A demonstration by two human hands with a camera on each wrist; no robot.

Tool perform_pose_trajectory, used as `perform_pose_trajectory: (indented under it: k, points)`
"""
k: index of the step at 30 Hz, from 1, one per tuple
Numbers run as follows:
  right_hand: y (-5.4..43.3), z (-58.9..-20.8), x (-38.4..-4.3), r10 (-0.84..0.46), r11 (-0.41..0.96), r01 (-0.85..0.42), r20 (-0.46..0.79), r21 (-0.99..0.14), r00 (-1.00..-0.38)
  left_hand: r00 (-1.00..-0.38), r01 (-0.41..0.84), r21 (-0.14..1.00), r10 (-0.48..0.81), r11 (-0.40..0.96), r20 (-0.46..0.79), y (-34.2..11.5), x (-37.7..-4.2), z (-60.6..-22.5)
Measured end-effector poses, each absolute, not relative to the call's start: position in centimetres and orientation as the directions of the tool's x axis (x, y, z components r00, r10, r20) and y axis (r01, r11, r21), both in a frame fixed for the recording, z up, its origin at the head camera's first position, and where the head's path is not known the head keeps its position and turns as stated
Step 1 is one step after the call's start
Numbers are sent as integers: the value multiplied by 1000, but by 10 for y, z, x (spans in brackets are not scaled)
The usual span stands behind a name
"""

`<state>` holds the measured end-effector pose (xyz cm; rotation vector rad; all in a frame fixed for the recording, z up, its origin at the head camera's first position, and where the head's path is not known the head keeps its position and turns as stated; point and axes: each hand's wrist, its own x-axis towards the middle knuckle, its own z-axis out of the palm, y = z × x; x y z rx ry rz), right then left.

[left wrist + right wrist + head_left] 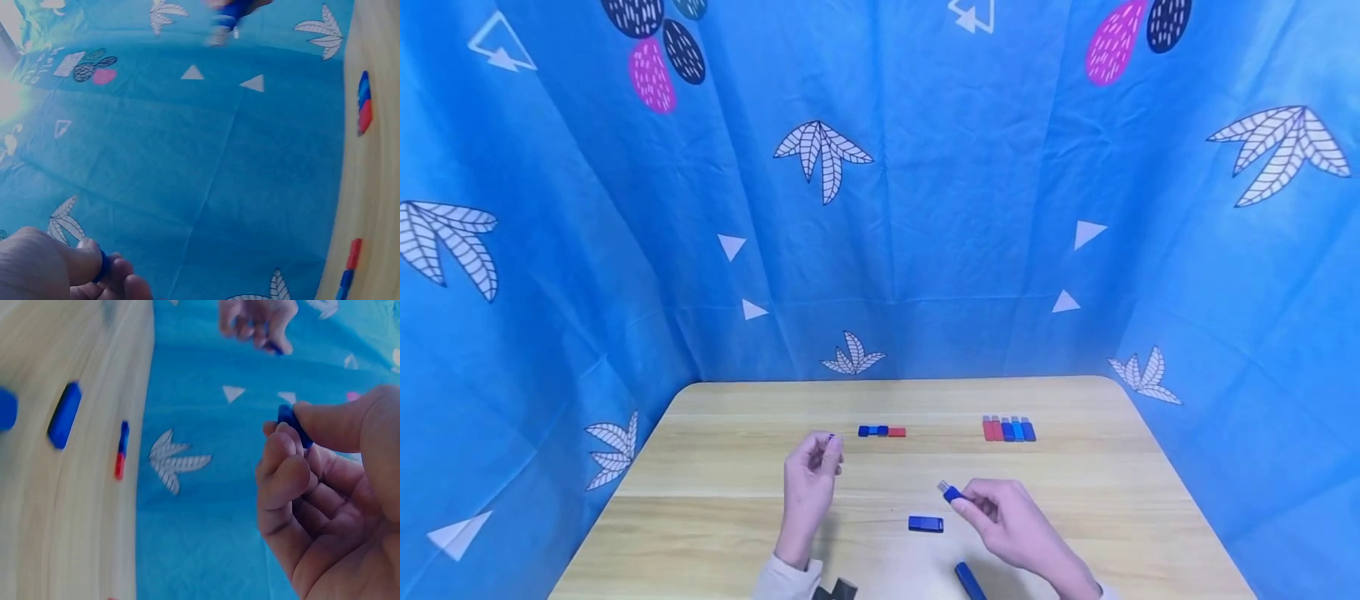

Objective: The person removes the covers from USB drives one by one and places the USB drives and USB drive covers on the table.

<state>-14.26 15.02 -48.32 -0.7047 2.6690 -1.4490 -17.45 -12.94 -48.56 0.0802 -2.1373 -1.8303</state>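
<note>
My right hand [1017,525] pinches a dark blue USB flash drive [953,493] between thumb and fingers. Its bare metal plug sticks out up and to the left. Raised over the table on the other side, my left hand [807,483] holds a small dark blue cap [102,267] at the fingertips, mostly covered by them. Between the hands and nearer the front lies a blue flash drive [926,524] on the table. A further dark blue stick [970,581] lies close to the right forearm, partly cut off by the frame's bottom edge.
On the wooden table [722,467], a short row of blue and red caps [882,432] lies beyond the left hand. Several red and blue uncapped flash drives [1009,429] stand side by side at the back right. Blue patterned cloth [925,250] surrounds the table.
</note>
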Motion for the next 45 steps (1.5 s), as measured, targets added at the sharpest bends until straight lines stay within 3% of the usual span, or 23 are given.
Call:
perform_pose_trajectory:
  k: [6, 16, 26, 45]
  points:
    - [150, -486, -152, -266, 542, -295, 172, -787, -948, -953, 179, 959, -204, 219, 225, -126, -171, -493]
    - [142, -491, -172, -106, 513, -191, 159, -837, -982, -982, 140, 954, -89, 264, 169, -125, -164, -502]
    - [143, -508, -185, -42, 501, -44, 26, -865, -999, -989, 84, 970, -97, 230, 108, -126, -158, -509]
    - [157, -561, -209, 81, 615, 189, -178, -765, -981, -993, 55, 984, -96, 167, 71, -126, -154, -511]
